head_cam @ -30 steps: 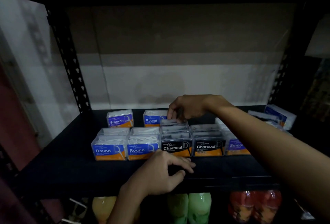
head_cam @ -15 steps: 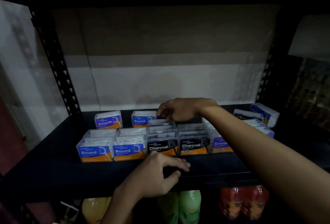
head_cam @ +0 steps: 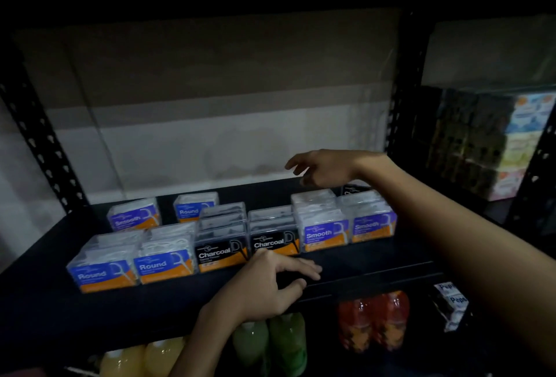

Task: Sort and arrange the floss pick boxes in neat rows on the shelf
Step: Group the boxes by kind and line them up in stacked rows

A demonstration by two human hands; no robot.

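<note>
Floss pick boxes (head_cam: 221, 244) sit along the front of the black shelf (head_cam: 45, 301) in one row, label faces out: two Round boxes (head_cam: 132, 262) on the left, two Charcoal in the middle, two Smooth boxes (head_cam: 349, 226) on the right, with more boxes lined up behind them. Two strays stand apart at the back left, a loose Smooth box (head_cam: 134, 215) and a loose Round box (head_cam: 195, 206).

The right hand (head_cam: 325, 167) hovers above the back of the shelf with fingers spread and loose, grasping nothing. Just below it there is a dark shape that may be another Charcoal box, though the light is too poor to be sure. The left hand (head_cam: 270, 280) rests at the shelf's front edge, fingers lightly bent, nothing in it, its knuckles right by the Charcoal label.

Here is the risk: that right forearm crosses directly over the Smooth stacks, and a low drop could shove them out of line. The left hand, nudged forward, would skew the Charcoal pair. These are clear, hard plastic cubes with glossy paper bands, slick on a smooth painted shelf, so they probably slide at a touch. Anything pushed off the front lands among the drink bottles (head_cam: 270, 343) below.
</note>
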